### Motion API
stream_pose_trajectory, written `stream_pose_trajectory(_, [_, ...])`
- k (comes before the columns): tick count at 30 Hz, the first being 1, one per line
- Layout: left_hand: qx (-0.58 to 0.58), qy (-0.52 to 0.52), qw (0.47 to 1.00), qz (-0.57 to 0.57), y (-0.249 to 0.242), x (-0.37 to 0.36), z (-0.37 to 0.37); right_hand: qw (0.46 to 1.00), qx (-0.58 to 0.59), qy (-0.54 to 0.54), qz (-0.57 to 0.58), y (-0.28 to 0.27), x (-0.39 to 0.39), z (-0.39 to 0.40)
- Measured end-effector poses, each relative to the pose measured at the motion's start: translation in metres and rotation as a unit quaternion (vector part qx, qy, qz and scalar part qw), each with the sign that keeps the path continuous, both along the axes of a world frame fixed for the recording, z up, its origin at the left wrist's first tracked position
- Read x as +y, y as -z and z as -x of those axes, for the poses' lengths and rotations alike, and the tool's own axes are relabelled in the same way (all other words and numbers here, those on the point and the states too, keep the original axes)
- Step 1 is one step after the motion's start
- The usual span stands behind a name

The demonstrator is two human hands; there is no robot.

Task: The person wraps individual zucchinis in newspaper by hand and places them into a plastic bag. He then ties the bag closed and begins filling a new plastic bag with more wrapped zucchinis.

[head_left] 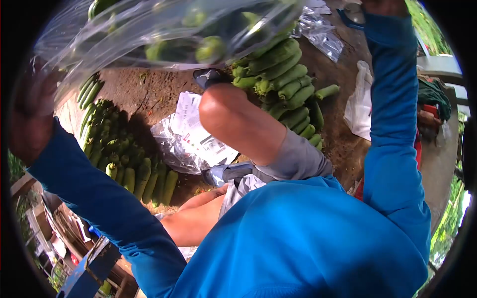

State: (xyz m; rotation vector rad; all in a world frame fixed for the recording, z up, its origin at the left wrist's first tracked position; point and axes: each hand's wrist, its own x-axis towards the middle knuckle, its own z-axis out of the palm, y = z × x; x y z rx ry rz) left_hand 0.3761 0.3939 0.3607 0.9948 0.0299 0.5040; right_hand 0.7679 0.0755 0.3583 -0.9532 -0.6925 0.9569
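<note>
A clear plastic bag [134, 32] with green gourds [211, 48] inside spans the upper left, close to the camera and partly smeared. Its film reaches my left hand [35, 107], which is dark and blurred at the left edge; the fingers cannot be made out. My right hand [386, 7] is raised at the top edge, mostly cut off, with its fingers out of view. Beyond my knee lies a stack of long green gourds [290, 82]. Another pile of gourds [131, 164] rests on the ground below my left sleeve.
Printed white paper and plastic wrapping [191, 131] lie between the piles. Crumpled clear plastic [323, 37] sits at the top, and a white plastic bag [358, 102] beside my right sleeve. A blue metal piece [89, 270] and cardboard [64, 218] stand at lower left.
</note>
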Motion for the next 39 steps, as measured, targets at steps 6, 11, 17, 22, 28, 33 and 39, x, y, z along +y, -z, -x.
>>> stream_pose_trajectory(6, [-0.007, 0.056, 0.996, 0.065, 0.029, -0.144, -0.142, 0.942, -0.028, 0.298, 0.150, -0.030, -0.138, 0.025])
stream_pose_trajectory(11, [0.099, 0.197, 0.935, 0.276, 0.099, -0.236, -0.221, 0.913, 0.038, 0.370, 0.166, 0.003, -0.241, -0.016])
stream_pose_trajectory(17, [0.208, 0.257, 0.928, 0.170, 0.200, -0.299, -0.285, 0.876, 0.123, 0.415, 0.213, 0.054, -0.340, -0.033])
stream_pose_trajectory(22, [0.038, 0.275, 0.943, -0.183, 0.151, -0.246, -0.218, 0.844, 0.189, 0.458, 0.205, 0.091, -0.383, -0.029])
stream_pose_trajectory(28, [0.182, -0.005, 0.979, -0.092, 0.129, -0.074, -0.080, 0.740, 0.220, 0.614, 0.162, 0.138, -0.449, -0.046])
stream_pose_trajectory(33, [0.210, -0.082, 0.960, -0.165, 0.163, 0.125, 0.054, 0.705, 0.217, 0.671, 0.080, 0.175, -0.484, -0.068])
stream_pose_trajectory(39, [0.158, -0.117, 0.980, -0.019, 0.143, 0.147, 0.117, 0.625, 0.173, 0.762, 0.014, 0.232, -0.485, -0.043])
